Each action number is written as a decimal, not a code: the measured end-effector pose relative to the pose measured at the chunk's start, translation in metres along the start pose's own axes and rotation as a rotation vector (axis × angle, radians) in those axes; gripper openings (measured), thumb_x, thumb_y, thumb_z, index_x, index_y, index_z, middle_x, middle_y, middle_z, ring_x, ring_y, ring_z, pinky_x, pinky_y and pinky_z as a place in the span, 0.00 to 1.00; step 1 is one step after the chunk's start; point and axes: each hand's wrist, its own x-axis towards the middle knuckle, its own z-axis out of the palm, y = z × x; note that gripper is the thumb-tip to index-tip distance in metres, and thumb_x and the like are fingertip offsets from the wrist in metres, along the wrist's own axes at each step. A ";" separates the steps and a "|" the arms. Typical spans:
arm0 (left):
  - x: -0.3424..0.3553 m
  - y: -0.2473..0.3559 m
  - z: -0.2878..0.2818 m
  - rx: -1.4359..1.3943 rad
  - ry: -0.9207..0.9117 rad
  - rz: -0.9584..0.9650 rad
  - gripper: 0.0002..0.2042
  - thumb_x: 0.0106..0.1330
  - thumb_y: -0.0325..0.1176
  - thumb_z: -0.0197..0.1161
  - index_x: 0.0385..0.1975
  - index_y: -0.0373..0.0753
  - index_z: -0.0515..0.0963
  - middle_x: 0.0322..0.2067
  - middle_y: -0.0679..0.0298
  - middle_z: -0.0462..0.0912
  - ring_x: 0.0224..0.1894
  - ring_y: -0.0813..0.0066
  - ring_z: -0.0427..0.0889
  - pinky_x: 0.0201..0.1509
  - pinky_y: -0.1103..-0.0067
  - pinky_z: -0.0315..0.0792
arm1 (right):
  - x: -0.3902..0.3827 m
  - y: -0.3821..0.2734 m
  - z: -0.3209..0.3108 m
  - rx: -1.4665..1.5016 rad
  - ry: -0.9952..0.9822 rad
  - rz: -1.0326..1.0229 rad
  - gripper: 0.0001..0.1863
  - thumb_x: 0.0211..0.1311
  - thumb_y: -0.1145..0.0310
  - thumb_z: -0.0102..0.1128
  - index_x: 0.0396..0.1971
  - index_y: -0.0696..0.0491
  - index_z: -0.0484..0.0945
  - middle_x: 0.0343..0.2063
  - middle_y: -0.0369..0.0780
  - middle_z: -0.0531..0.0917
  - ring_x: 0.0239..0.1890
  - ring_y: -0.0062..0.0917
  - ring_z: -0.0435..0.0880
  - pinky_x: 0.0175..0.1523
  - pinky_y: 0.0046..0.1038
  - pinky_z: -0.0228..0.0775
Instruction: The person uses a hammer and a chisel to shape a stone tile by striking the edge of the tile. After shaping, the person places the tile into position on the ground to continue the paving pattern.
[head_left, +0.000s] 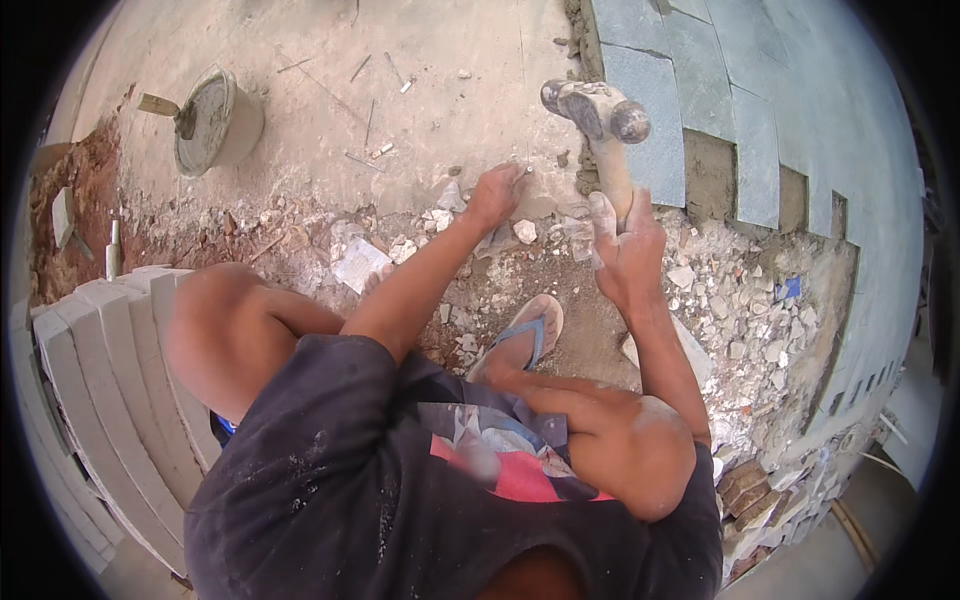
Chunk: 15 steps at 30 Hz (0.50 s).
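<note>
Work is judged to be partly done. To the right, grey-blue tiles [645, 115] have been laid in a staggered field, and their near edge is stepped. Bare mortar [710, 178] is exposed in notches along that edge, so those spots are judged to be left unfilled; the concrete floor [310, 60] to the left is untiled.

The hammer [602, 110] is held by the right hand [632, 245], fingers and thumb wrapped around its handle, head uppermost, seen against the left border of the tiles. The left hand [497, 195] is placed low over the floor, fingers drawn together; a small pale item [528, 170] appears to be pinched at the fingertips, though its kind cannot be made out.

Surroundings: a bucket [240, 130] of grey mix is noted at upper left, with a wooden-handled trowel [158, 104] resting in it. Pale slabs [115, 370] are stacked beside the left knee. Loose rubble [740, 340] is spread below the stepped edge, and a blue scrap [788, 289] is mixed in; this ground is judged to be in the way of any extension there. Some rubble-strewn ground is also occupied by a sandalled foot [515, 350].
</note>
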 end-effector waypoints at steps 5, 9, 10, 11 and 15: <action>-0.005 -0.001 0.003 -0.026 0.001 -0.016 0.07 0.67 0.31 0.61 0.32 0.32 0.78 0.30 0.45 0.79 0.35 0.43 0.79 0.39 0.61 0.73 | -0.009 0.046 0.036 -0.174 -0.109 -0.006 0.18 0.61 0.68 0.59 0.46 0.61 0.68 0.32 0.57 0.82 0.37 0.54 0.82 0.41 0.48 0.73; -0.005 -0.002 0.008 -0.050 0.032 0.070 0.05 0.66 0.29 0.59 0.33 0.34 0.77 0.30 0.47 0.79 0.36 0.43 0.79 0.40 0.60 0.74 | 0.007 0.049 0.029 -0.394 -0.290 0.144 0.20 0.63 0.63 0.59 0.47 0.62 0.68 0.31 0.58 0.82 0.37 0.57 0.82 0.41 0.51 0.72; -0.008 -0.002 0.007 -0.053 0.030 0.043 0.05 0.66 0.29 0.59 0.33 0.34 0.77 0.31 0.47 0.79 0.36 0.43 0.79 0.40 0.61 0.74 | 0.005 0.039 0.023 -0.345 -0.250 0.114 0.21 0.63 0.63 0.59 0.47 0.62 0.68 0.31 0.58 0.82 0.36 0.57 0.81 0.41 0.51 0.72; -0.004 -0.001 0.004 -0.053 0.032 0.025 0.05 0.66 0.29 0.58 0.34 0.34 0.77 0.31 0.47 0.79 0.37 0.43 0.79 0.41 0.61 0.74 | 0.008 0.031 0.017 -0.295 -0.201 0.079 0.21 0.64 0.62 0.59 0.47 0.62 0.68 0.30 0.58 0.82 0.35 0.57 0.81 0.40 0.51 0.72; -0.002 0.005 -0.003 -0.057 -0.002 -0.039 0.07 0.66 0.31 0.61 0.33 0.32 0.78 0.31 0.46 0.80 0.37 0.45 0.80 0.41 0.62 0.74 | -0.004 0.016 0.020 0.006 0.041 -0.161 0.23 0.64 0.59 0.60 0.48 0.62 0.67 0.28 0.60 0.81 0.33 0.59 0.80 0.38 0.51 0.72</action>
